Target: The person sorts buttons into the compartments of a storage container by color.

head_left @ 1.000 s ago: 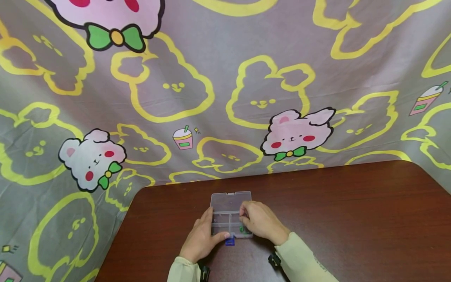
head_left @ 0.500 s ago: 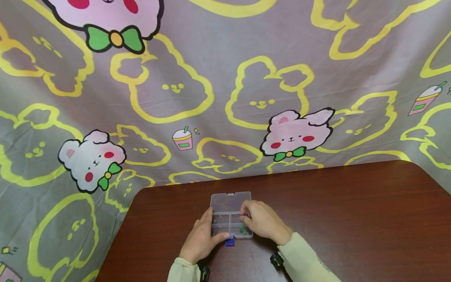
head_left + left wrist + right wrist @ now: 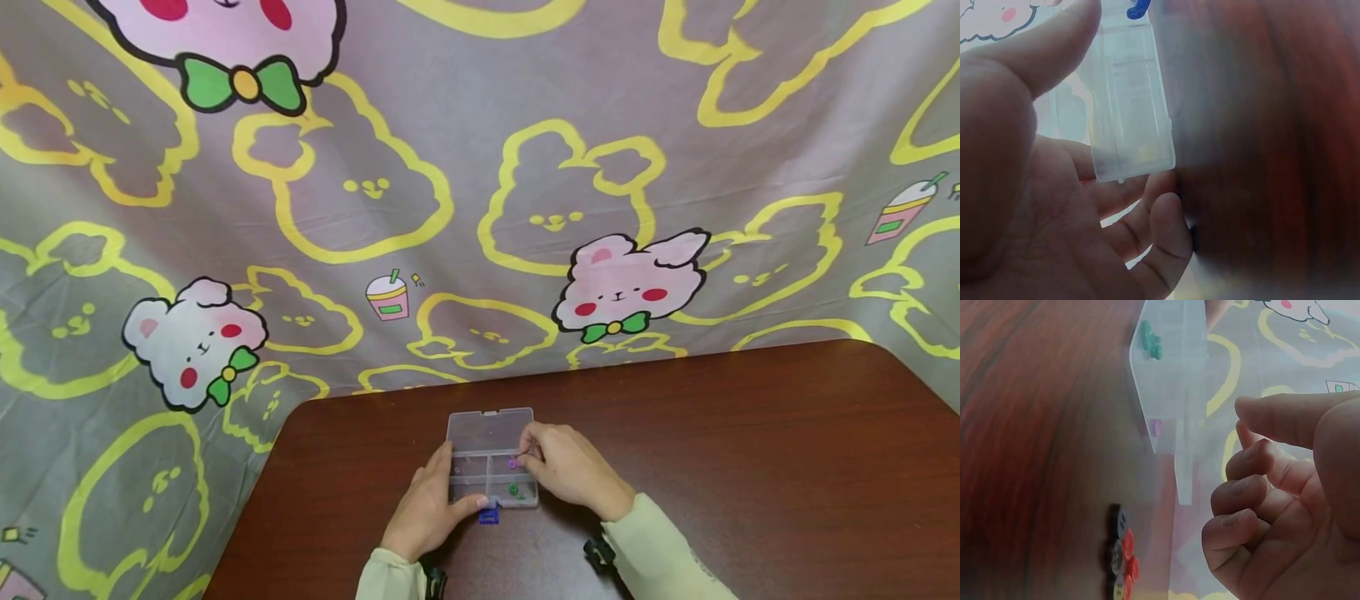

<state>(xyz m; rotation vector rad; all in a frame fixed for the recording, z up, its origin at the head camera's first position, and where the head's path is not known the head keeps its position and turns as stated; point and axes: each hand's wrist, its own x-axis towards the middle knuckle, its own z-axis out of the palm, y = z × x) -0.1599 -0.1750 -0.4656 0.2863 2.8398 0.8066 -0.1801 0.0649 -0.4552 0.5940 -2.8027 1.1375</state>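
Observation:
A clear plastic compartment box (image 3: 468,490) lies on the table with its lid (image 3: 487,432) folded back and a blue latch (image 3: 489,516) at the front. My left hand (image 3: 427,508) grips its left side, thumb at the front edge and fingers along the side. Green buttons (image 3: 1150,340) lie in the front right compartment. A purple button (image 3: 513,462) lies in the compartment behind it. My right hand (image 3: 573,467) hovers over the box's right edge, thumb and forefinger tips near each other, other fingers loosely curled. Nothing shows between them in the right wrist view.
Black buttons (image 3: 1116,556) and red buttons (image 3: 1130,569) lie on the table beyond the box in the right wrist view, hidden behind my right hand from above. The brown table (image 3: 712,467) extends to both sides. A patterned cloth (image 3: 465,208) hangs behind it.
My right hand has moved slightly right, away from the back right compartment, and the purple button now shows there. The left hand and the box have stayed in place.

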